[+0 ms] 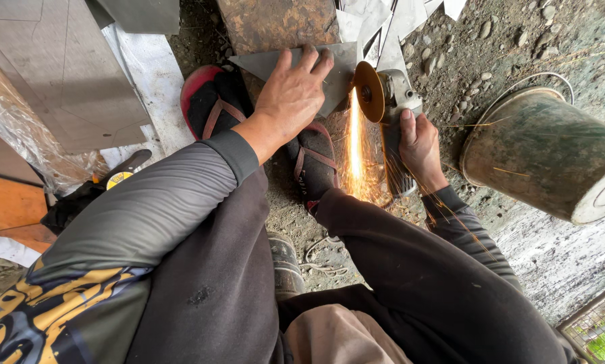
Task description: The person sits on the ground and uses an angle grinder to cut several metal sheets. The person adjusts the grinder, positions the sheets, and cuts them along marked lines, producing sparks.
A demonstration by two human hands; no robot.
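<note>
My left hand [296, 91] lies flat and open on the grey metal sheet [329, 64] ahead of my feet, pinning it down, while my right hand [418, 145] grips the angle grinder [391, 101], its disc meeting the sheet's right edge, just beside my left fingers.

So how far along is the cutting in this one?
Done: cut metal offcuts lie behind. In hand: the left hand pins a metal sheet while the right hand runs the grinder, sparks flying. Left: the sheet isn't cut through.
</note>
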